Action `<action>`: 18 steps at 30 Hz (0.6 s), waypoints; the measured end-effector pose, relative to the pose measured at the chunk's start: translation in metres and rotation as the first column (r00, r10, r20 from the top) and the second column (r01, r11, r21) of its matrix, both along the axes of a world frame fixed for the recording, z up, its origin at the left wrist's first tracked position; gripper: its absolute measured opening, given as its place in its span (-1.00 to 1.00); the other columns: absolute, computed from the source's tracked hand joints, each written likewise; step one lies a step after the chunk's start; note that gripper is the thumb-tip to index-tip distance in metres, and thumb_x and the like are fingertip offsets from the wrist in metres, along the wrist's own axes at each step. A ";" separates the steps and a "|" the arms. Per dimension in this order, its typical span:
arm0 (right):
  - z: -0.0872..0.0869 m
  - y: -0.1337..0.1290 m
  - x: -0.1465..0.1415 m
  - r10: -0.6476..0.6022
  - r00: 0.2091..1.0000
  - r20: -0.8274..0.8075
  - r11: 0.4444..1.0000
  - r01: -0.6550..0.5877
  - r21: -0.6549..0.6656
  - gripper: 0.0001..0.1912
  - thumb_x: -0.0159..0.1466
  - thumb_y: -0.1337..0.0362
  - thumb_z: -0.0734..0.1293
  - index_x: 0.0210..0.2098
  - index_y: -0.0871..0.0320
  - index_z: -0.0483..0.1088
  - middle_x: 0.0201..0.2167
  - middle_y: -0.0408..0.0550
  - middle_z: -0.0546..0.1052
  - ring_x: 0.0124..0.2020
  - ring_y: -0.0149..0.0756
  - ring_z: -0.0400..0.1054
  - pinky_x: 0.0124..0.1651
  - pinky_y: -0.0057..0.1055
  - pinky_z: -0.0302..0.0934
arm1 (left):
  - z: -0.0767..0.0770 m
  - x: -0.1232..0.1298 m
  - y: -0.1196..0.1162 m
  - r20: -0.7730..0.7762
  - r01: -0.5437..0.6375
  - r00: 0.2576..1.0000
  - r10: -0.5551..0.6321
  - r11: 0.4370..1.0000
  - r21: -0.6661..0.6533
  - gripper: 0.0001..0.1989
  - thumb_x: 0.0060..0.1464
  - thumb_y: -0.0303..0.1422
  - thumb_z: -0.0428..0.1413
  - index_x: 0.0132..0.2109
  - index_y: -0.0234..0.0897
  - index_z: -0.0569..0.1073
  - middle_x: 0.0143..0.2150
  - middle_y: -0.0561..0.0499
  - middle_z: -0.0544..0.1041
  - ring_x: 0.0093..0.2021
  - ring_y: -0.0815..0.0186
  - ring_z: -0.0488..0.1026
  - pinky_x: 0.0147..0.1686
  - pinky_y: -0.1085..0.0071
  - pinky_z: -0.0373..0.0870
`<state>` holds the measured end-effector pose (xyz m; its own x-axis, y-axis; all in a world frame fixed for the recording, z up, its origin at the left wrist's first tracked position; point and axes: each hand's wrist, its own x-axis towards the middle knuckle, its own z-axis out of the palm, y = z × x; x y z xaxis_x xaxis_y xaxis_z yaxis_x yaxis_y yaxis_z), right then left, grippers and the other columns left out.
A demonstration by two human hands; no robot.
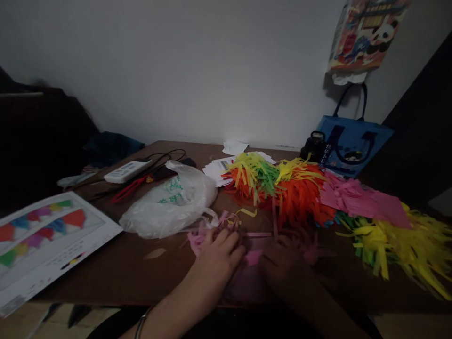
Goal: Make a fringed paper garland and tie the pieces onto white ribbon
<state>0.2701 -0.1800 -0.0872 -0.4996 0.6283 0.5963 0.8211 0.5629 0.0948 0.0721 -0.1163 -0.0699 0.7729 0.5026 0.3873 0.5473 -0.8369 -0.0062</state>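
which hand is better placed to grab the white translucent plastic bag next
Left, most likely: the left hand, at the thin pink paper strips, sits close to the plastic bag; the right hand is farther off, beyond the left.

Dim light greys a pale wall (197, 70) behind a brown table (106, 268), tan floor (406, 326) below
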 end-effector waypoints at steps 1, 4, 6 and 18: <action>0.001 -0.001 0.000 -0.004 1.000 -0.016 1.000 0.004 0.013 -0.68 0.29 0.52 0.19 -0.56 0.19 0.30 -0.57 -0.12 0.33 -0.46 -0.31 0.15 -0.25 -0.29 -0.01 | -0.001 0.000 -0.001 0.020 0.052 0.998 -0.053 0.998 0.021 -0.88 0.15 -0.27 0.16 -0.20 -0.17 0.52 -0.16 -0.03 0.55 -0.14 0.09 0.39 -0.07 0.11 0.14; 0.005 -0.006 -0.001 -0.042 0.996 -0.076 0.997 0.036 -0.071 -0.76 0.29 0.45 0.20 -0.50 0.18 0.32 -0.52 -0.10 0.36 -0.41 -0.27 0.19 -0.22 -0.26 0.00 | -0.002 0.000 -0.003 0.052 0.132 0.989 -0.136 0.988 0.080 -0.87 0.22 -0.31 0.12 -0.30 -0.20 0.49 -0.32 0.03 0.49 -0.20 0.19 0.34 -0.02 0.13 0.08; 0.007 -0.008 -0.004 -0.054 0.996 -0.076 0.993 0.045 -0.110 -0.80 0.29 0.44 0.19 -0.44 0.18 0.34 -0.47 -0.08 0.39 -0.37 -0.24 0.21 -0.19 -0.24 0.02 | -0.002 0.000 -0.004 0.062 0.163 0.984 -0.169 0.983 0.090 -0.81 0.27 -0.39 0.06 -0.34 -0.23 0.47 -0.37 0.05 0.47 -0.24 0.23 0.31 0.00 0.14 0.06; 0.001 -0.026 0.021 -0.023 1.000 -0.017 0.998 0.022 -0.051 -0.69 0.38 0.50 0.11 -0.34 0.21 0.43 -0.41 -0.05 0.47 -0.28 -0.24 0.29 -0.02 -0.25 0.09 | -0.017 -0.015 -0.003 0.030 0.208 0.978 -0.206 0.974 -0.088 -0.88 0.24 -0.36 0.10 -0.25 -0.17 0.52 -0.34 0.02 0.54 -0.22 0.21 0.32 -0.02 0.14 0.07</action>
<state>0.2909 -0.2059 -0.0861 -0.4746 0.6691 0.5719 0.8349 0.5479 0.0519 0.0569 -0.1198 -0.0867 0.8561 0.3660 0.3649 0.3612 -0.9287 0.0840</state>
